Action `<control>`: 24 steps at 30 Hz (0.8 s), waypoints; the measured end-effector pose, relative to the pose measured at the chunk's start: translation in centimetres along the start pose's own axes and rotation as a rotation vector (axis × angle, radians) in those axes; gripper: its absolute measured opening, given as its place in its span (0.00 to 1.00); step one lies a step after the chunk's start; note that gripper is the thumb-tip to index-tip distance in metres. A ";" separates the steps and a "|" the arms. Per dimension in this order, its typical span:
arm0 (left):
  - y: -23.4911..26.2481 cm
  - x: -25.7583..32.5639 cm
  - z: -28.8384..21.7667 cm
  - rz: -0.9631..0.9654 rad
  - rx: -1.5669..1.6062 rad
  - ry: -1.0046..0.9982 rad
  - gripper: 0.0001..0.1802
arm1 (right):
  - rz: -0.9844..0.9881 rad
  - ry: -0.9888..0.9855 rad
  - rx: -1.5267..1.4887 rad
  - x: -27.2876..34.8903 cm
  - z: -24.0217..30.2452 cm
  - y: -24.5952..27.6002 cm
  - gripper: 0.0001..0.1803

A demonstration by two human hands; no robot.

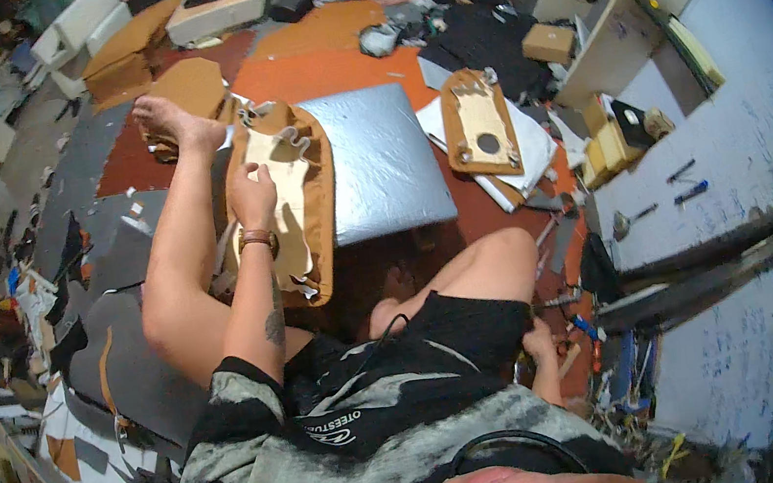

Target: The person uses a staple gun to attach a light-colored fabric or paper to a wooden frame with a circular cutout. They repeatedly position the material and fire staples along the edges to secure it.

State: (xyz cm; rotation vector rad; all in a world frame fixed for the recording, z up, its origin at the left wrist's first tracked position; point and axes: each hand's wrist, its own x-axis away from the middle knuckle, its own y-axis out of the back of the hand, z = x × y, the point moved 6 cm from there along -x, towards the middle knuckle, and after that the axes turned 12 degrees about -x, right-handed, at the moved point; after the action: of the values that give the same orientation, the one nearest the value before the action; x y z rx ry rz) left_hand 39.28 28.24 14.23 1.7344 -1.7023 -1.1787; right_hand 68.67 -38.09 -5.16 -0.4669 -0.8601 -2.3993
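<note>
The left hand presses closed fingers on the tan leather-wrapped cream panel, steadying it, while the right hand reaches down, fingers' state unclear.

Left hand hemmed by own leg & tan cover; open room over silver sheet.

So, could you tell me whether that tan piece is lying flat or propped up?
Propped up: the tan piece leans against the person's leg, with the left hand pressing on its pale inner face.
</note>
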 end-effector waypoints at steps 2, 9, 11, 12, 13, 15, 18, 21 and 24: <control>0.6 -1.0 1.0 -0.064 -0.010 -0.011 0.20 | 0.003 0.035 0.017 0.9 -0.5 -1.6 0.26; 2.1 0.2 11.5 0.278 -0.279 0.263 0.40 | -0.348 0.177 0.131 -2.3 3.0 1.7 0.16; 2.6 0.8 12.3 0.298 -0.338 0.173 0.41 | -0.494 0.250 -0.061 -2.7 8.2 2.9 0.18; 2.9 1.0 12.3 0.306 -0.373 0.123 0.41 | -0.526 0.344 -0.061 -2.3 12.0 2.9 0.20; 3.3 1.1 12.4 0.326 -0.366 0.107 0.42 | -0.579 0.432 -0.060 -1.6 16.1 2.1 0.20; 4.2 1.5 12.0 0.356 -0.344 0.050 0.44 | -0.435 0.529 -0.030 0.1 23.8 -1.9 0.20; 4.5 3.9 11.2 0.550 -0.214 0.122 0.42 | 0.110 0.675 -0.016 3.3 32.9 -12.8 0.34; 3.0 9.1 8.6 0.892 0.206 0.307 0.31 | 0.493 1.054 0.490 8.9 37.2 -21.7 0.67; 2.4 12.4 4.1 0.896 0.584 0.378 0.22 | 0.500 1.138 0.818 11.4 37.2 -25.4 0.70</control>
State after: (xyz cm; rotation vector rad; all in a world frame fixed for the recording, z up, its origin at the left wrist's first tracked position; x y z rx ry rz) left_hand 33.12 17.01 10.62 1.0719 -2.2895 0.0417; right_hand 49.62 -1.20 15.66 0.8291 -0.8849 -1.2916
